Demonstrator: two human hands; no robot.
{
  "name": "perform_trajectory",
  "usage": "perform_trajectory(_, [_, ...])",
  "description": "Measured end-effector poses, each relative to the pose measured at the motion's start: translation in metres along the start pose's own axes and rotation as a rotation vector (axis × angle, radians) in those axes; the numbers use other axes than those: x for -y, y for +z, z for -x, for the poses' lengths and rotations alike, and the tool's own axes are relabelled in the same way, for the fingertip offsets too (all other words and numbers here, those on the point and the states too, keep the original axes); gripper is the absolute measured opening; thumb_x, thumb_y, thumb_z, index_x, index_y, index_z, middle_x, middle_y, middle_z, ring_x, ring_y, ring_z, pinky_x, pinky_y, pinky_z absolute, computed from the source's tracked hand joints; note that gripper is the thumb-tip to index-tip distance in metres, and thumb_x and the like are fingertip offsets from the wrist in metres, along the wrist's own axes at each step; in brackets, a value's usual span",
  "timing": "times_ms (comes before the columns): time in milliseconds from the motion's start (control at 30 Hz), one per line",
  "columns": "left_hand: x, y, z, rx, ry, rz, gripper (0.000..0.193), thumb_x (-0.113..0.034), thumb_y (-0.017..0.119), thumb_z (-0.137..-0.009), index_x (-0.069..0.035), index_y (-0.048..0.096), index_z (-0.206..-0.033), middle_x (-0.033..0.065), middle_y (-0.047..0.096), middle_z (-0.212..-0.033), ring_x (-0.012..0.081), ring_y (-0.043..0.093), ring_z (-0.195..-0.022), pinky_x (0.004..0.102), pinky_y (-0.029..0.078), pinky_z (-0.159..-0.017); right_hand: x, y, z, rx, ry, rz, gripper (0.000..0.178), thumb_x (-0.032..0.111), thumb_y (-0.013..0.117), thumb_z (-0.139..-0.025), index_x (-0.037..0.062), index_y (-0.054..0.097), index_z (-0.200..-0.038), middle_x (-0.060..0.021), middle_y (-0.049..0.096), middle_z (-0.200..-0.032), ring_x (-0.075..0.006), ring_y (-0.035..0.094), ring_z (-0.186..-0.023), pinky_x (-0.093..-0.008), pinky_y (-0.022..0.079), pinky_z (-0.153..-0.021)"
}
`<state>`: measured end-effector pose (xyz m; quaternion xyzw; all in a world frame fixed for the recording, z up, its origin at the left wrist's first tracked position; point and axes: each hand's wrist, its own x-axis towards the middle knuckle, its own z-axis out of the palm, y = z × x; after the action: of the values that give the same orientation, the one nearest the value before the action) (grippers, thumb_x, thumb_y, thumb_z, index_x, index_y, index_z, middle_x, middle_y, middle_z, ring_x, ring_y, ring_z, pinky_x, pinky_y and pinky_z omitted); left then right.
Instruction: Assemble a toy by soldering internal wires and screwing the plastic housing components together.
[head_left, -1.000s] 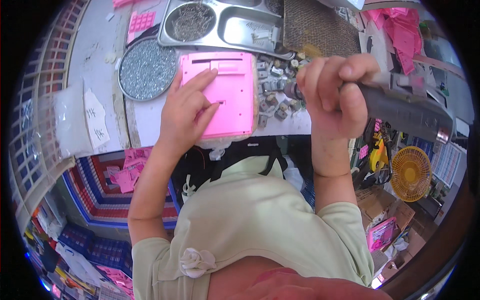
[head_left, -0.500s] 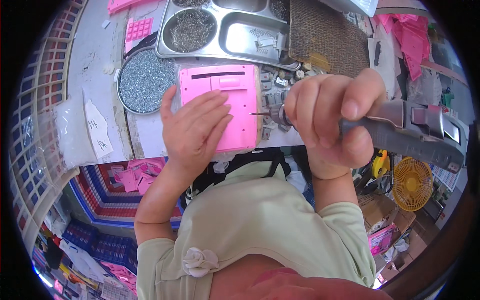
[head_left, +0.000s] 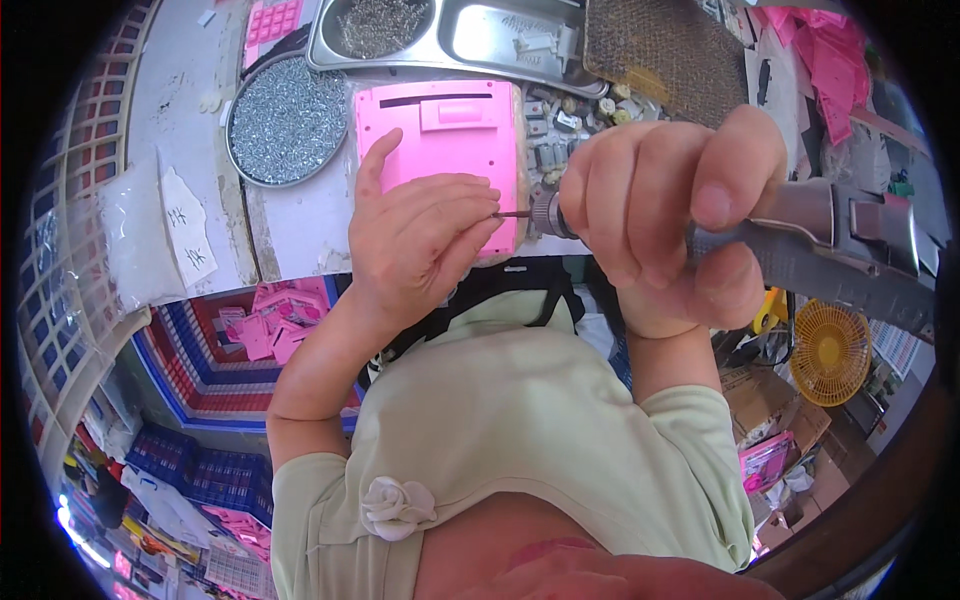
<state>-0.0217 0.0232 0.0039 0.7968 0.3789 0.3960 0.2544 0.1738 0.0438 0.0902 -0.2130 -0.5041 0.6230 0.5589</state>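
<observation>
My right hand [head_left: 670, 215] is wrapped round a grey electric screwdriver [head_left: 820, 245]. Its thin bit points left, and the tip meets the fingertips of my left hand [head_left: 420, 235]. Those fingertips are drawn together at the bit, the little finger raised apart; whether a screw is between them is too small to tell. Beneath my left hand lies a pink plastic housing [head_left: 440, 150] with a long dark slot, a raised rectangular part and small holes. My left hand and wrist cover its lower left part.
A round tray of small silvery screws [head_left: 285, 120] stands left of the housing. Behind is a metal compartment tray [head_left: 460, 70] with springs and white parts. Small metal-grey parts [head_left: 545, 155] lie to the right, near a brown woven mat [head_left: 670, 60]. A crate [head_left: 200, 370] holds pink pieces below the table.
My left fingers have gathered from lying spread on the housing to meet the bit's tip. The screwdriver stays in my right hand. The whole table has shifted upward in view.
</observation>
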Motion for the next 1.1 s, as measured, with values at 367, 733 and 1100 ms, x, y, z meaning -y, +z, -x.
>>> perform_trajectory(367, [-0.008, 0.007, 0.004, -0.051, 0.103, 0.066, 0.017, -0.011, 0.080, -0.079, -0.011, 0.070, -0.093, 0.0046, 0.075, -0.091, 0.0203, 0.074, -0.089, 0.0524, 0.034, -0.112, 0.023, -0.010, 0.000, 0.206, 0.080, 0.031, 0.022, 0.034, 0.065, -0.098, 0.0192, 0.052, -0.108, 0.0064, 0.052, -0.066, -0.0087, 0.052, -0.053, -0.0265, 0.037, -0.052])
perform_trajectory(733, [0.037, -0.019, 0.011, 0.139, 0.130, -0.039, 0.015, -0.010, 0.077, -0.082, -0.009, 0.071, -0.096, 0.0068, 0.075, -0.107, 0.0252, 0.071, -0.108, 0.0504, 0.043, -0.107, 0.002, -0.005, 0.036, -0.100, 0.049, 0.006, 0.029, 0.035, 0.073, -0.093, 0.0169, 0.052, -0.102, 0.0056, 0.051, -0.061, -0.0111, 0.051, -0.051, -0.0286, 0.039, -0.051])
perform_trajectory(1100, [0.003, 0.004, 0.014, 0.182, 0.144, 0.027, 0.019, -0.009, 0.079, -0.078, -0.008, 0.062, -0.088, 0.0080, 0.072, -0.107, 0.0260, 0.069, -0.101, 0.0483, 0.049, -0.100, -0.006, -0.018, 0.059, 0.045, 0.019, -0.120, 0.028, 0.008, 0.073, -0.089, 0.0045, 0.051, -0.105, -0.0089, 0.058, -0.079, -0.0182, 0.056, -0.069, -0.0311, 0.046, -0.060])
